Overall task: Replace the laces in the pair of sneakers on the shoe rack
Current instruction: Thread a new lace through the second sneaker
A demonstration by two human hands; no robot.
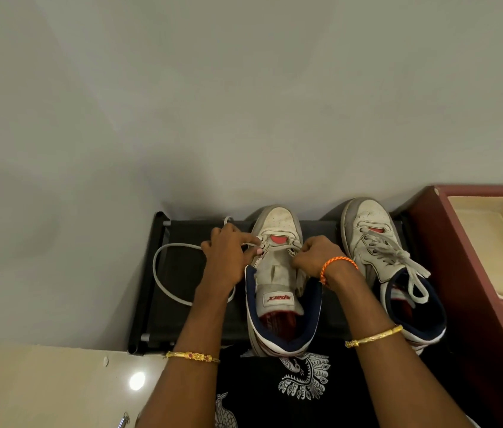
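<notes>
A plain grey wall fills the upper frame; below it a low black shoe rack (179, 304) sits against the wall in the lower middle, carrying the pair of sneakers.

The left hand (224, 256) has its fingers curled, pinching the white lace (163, 273) right at the lowest eyelets of the left sneaker (281, 273), near its toe. The right hand (315, 256) is closed the same way on the opposite eyelet row, apparently gripping the lace's other end, though its fingertips are hidden. Held one on each side, the hands probably keep the first crossbar of lace even before threading upward.

The sneaker stands centre frame, toe to the wall, its tongue lying back toward the heel so the eyelets stay reachable. The spare length of lace loops out across the rack to the left, clear of the work.

The right sneaker (386, 261), just beside it toward the right of the frame, is fully laced and tied in a bow; whether that lace is new I cannot tell. A maroon cabinet (460, 273) stands at the right edge.
</notes>
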